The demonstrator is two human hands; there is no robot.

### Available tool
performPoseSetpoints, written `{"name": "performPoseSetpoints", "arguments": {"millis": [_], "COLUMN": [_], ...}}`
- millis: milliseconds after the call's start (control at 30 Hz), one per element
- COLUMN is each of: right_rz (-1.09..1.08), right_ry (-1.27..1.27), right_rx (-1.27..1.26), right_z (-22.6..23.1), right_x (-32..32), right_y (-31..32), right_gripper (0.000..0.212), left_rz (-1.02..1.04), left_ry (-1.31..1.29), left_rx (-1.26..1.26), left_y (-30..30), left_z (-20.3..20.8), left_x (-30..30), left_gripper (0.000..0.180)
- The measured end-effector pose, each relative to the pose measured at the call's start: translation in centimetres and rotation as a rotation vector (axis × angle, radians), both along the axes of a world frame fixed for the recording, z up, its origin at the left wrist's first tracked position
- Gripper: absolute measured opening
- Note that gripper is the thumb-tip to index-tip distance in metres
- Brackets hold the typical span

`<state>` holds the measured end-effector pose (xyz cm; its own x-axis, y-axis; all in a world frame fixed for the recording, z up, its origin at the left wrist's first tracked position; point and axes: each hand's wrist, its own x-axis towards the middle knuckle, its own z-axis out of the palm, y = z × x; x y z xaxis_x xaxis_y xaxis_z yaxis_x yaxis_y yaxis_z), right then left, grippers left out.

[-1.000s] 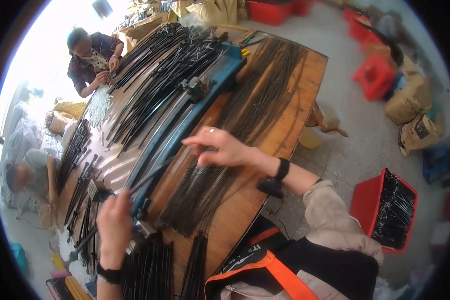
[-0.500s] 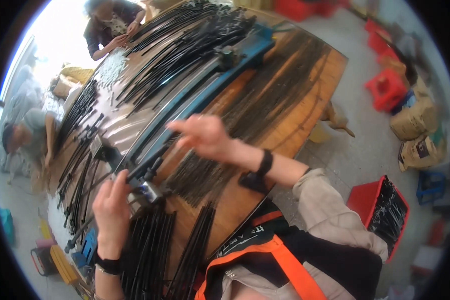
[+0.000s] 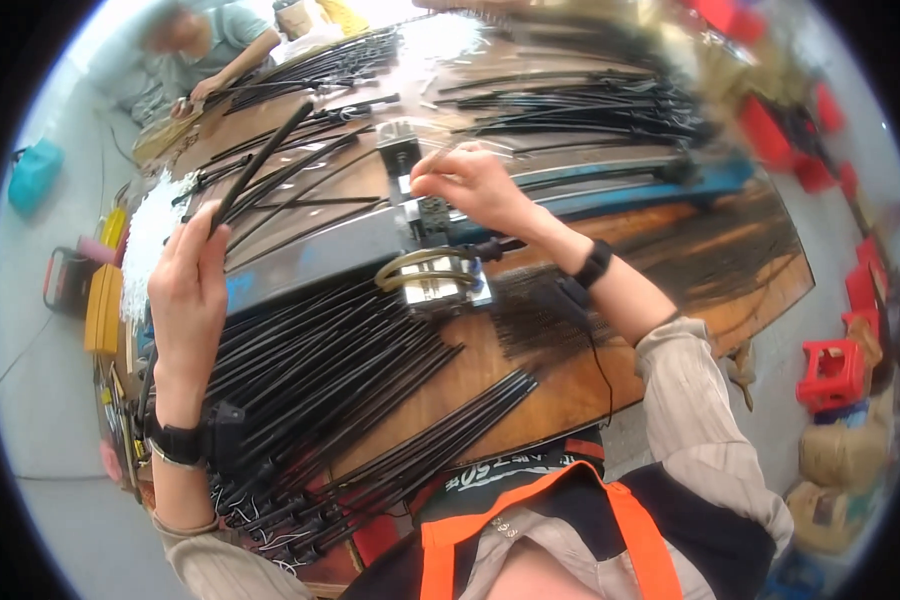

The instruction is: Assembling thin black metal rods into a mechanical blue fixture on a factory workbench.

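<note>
Left hand (image 3: 185, 290) has risen, its grip grasping a slim black rod (image 3: 260, 160); right hand (image 3: 470, 185) pinches at the metal block (image 3: 425, 215).

Black rods (image 3: 350, 370) lie in heaps over a brown wooden table (image 3: 610, 370), and a blue rail (image 3: 630, 190) crosses it beside a grey metal block (image 3: 440, 285) with a brass-coloured ring. Both wrists wear black bands, the sleeves are beige, and an orange strap (image 3: 630, 530) runs over dark cloth near the bottom. A red stool (image 3: 832, 372) stands at the right, a teal bag (image 3: 32, 172) at the far left, and yellow cases (image 3: 102, 305) lie on the grey floor at the left.
</note>
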<state>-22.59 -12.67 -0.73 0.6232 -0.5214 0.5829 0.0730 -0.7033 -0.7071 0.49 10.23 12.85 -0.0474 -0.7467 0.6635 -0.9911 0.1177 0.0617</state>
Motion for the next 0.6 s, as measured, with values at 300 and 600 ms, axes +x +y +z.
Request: {"name": "performPoseSetpoints", "arguments": {"millis": [300,600], "right_rz": [0.013,-0.410], "right_ry": [0.256,0.329], "right_rx": [-0.361,-0.837], "right_z": [-0.8,-2.2], "right_x": [5.7,-6.2], "right_y": [-0.5,-5.0], "right_gripper": [0.014,0.010], "left_rz": [0.196,0.130], "left_ry": [0.086,0.070], "left_rx": [0.151,0.241], "left_y": [6.1,3.1], "left_z": [-4.4,-6.4], "left_x": [4.8,6.1], "left_gripper": [0.025,0.025]}}
